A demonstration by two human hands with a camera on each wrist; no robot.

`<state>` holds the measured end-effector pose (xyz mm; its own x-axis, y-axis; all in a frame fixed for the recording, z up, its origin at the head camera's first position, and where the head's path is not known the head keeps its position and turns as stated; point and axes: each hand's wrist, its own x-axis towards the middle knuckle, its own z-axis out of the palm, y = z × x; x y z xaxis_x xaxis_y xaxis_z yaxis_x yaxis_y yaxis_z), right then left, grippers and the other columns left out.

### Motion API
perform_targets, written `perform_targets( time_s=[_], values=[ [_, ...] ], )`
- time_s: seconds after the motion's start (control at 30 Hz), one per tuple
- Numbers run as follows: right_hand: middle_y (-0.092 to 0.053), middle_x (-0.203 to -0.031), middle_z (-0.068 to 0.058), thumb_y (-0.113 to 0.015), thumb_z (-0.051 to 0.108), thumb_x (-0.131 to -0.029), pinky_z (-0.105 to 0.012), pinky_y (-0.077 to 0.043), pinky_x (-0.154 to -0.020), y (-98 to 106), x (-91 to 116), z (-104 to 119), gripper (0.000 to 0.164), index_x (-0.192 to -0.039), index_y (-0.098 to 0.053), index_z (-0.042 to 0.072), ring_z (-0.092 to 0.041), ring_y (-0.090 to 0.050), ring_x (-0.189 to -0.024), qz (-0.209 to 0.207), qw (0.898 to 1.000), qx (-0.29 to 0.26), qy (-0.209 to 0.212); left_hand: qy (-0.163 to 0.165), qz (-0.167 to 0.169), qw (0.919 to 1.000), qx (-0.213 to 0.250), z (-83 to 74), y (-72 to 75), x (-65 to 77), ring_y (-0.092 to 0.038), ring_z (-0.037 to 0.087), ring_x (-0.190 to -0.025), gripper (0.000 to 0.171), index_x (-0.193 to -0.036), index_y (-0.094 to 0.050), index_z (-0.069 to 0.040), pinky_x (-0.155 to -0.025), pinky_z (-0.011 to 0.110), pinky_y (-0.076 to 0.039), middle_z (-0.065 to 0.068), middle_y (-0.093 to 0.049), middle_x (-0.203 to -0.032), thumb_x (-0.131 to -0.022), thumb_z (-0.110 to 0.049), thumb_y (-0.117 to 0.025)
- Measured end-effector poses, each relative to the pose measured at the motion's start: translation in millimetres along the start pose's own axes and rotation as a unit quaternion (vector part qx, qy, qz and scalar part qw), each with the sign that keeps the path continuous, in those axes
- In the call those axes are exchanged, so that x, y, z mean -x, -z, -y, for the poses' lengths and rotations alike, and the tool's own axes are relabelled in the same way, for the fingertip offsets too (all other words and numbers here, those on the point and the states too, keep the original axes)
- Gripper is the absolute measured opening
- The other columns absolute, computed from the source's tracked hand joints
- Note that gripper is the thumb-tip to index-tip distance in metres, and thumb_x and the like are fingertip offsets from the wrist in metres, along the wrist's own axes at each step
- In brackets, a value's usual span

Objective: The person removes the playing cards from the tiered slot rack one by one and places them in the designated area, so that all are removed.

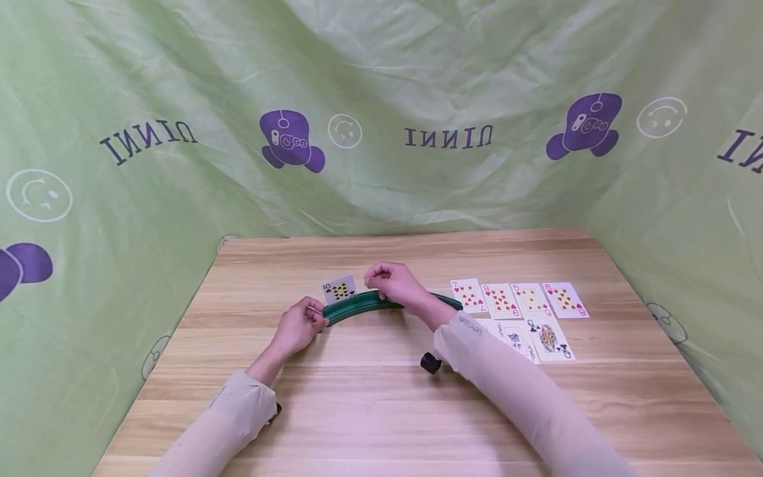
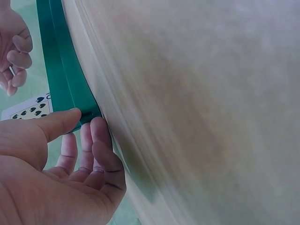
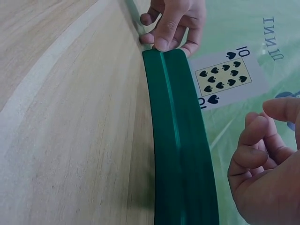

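Note:
A green curved playing-card holder (image 1: 357, 305) stretches across the middle of the table. At its left end, the person's left hand (image 1: 297, 326) pinches the tip, with the thumb (image 2: 65, 123) on the front face. Close to that end, the ten of spades (image 3: 224, 77) stands upright in the holder, leaning a little. The right hand (image 1: 396, 283) hovers over the holder's middle, just right of the card, its fingers loosely bent and nothing between them. The right forearm hides part of the holder's right half.
To the right lie face-up cards in two rows: a seven of hearts (image 1: 469, 296), other red cards, and a queen of clubs (image 1: 548, 340) in front. The right sleeve covers part of the front row. A small black object (image 1: 430, 362) shows beside that sleeve.

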<state>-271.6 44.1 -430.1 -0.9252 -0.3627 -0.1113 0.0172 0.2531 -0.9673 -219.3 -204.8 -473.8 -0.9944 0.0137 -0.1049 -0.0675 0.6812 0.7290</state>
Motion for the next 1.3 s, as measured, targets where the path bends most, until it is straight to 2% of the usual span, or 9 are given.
perform_targets(
  time_s=[0.17, 0.4, 0.7, 1.3],
  values=[
    [-0.062, -0.092, -0.002, -0.065, 0.017, -0.096, -0.045, -0.049, -0.077, -4.3, -5.4, -1.6, 0.015, -0.108, -0.065, 0.007, -0.016, -0.051, -0.066, -0.002, 1.000, 0.003, 0.003, 0.007, 0.003, 1.0000, 0.004, -1.4, -0.4, 0.1, -0.059, 0.018, -0.079, 0.023, -0.108, -0.058, -0.006, -0.071, 0.026, -0.045, 0.009, -0.068, -0.092, -0.089, -0.007, -0.071],
    [-0.061, -0.091, -0.002, -0.066, 0.018, -0.095, -0.040, -0.049, -0.074, -10.2, -8.6, 0.4, 0.015, -0.107, -0.066, 0.009, -0.016, -0.051, -0.066, 0.000, 1.000, 0.009, 0.005, 0.008, 0.002, 1.0000, 0.000, -0.7, 0.1, 0.2, -0.059, 0.018, -0.080, 0.023, -0.108, -0.058, -0.006, -0.071, 0.025, -0.044, 0.009, -0.068, -0.092, -0.089, -0.007, -0.071],
    [-0.062, -0.100, -0.004, -0.067, 0.017, -0.095, -0.048, -0.049, -0.078, -18.5, -12.8, 4.1, 0.014, -0.106, -0.066, 0.008, -0.014, -0.050, -0.066, -0.008, 1.000, 0.003, 0.008, -0.011, -0.010, 0.9999, -0.002, 0.7, -0.5, -1.0, -0.062, 0.016, -0.079, 0.022, -0.106, -0.060, -0.005, -0.071, 0.025, -0.046, 0.008, -0.070, -0.088, -0.087, -0.006, -0.072],
    [-0.064, -0.102, -0.007, -0.067, 0.014, -0.094, -0.054, -0.052, -0.085, -23.5, -16.1, 6.3, 0.012, -0.105, -0.066, 0.008, -0.015, -0.055, -0.073, -0.007, 1.000, 0.017, 0.013, -0.002, 0.001, 1.0000, -0.003, 1.4, -0.4, -1.9, -0.061, 0.017, -0.080, 0.022, -0.108, -0.059, -0.006, -0.072, 0.024, -0.044, 0.008, -0.070, -0.090, -0.089, -0.007, -0.070]
  ],
)
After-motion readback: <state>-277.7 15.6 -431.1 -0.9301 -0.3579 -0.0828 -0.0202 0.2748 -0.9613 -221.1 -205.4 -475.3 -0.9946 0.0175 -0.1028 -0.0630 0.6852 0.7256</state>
